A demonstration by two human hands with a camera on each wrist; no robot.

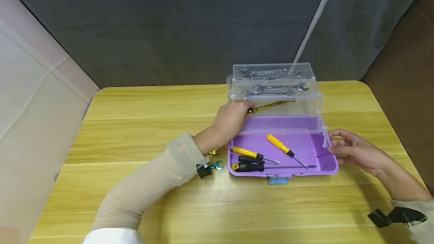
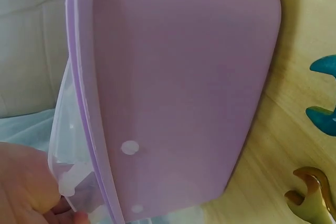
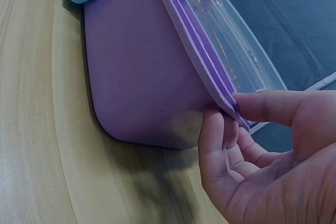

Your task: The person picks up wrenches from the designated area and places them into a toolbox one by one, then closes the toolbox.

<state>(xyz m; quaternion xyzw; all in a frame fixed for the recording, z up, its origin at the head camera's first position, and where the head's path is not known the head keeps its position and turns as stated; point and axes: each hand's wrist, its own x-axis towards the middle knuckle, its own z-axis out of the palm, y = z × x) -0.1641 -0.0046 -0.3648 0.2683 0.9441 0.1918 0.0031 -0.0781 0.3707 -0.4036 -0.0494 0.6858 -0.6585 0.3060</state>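
A purple toolbox [image 1: 322, 155] stands with its clear stepped trays [image 1: 317, 87] raised at the back. My left hand [image 1: 232, 118] reaches over the box's left side and grips the ring end of a brass-coloured wrench [image 1: 271, 106], whose far end points right at the lower clear tray. In the left wrist view that hand [image 2: 23, 187] is only partly visible beside the tray, and the wrench is hidden. At the box's right side, my right hand [image 3: 273, 166] pinches the rim, with the thumb on top and fingers curled beneath. Several silver wrenches [image 1: 271, 94] lie in the trays.
Several yellow and black screwdrivers [image 1: 279, 145] lie on the box floor. A blue latch [image 1: 278, 180] hangs at its front. Left of the box, near my left sleeve, are a teal wrench [image 1: 217, 165] and a gold wrench [image 2: 310, 200] on the wooden table [image 1: 135, 123].
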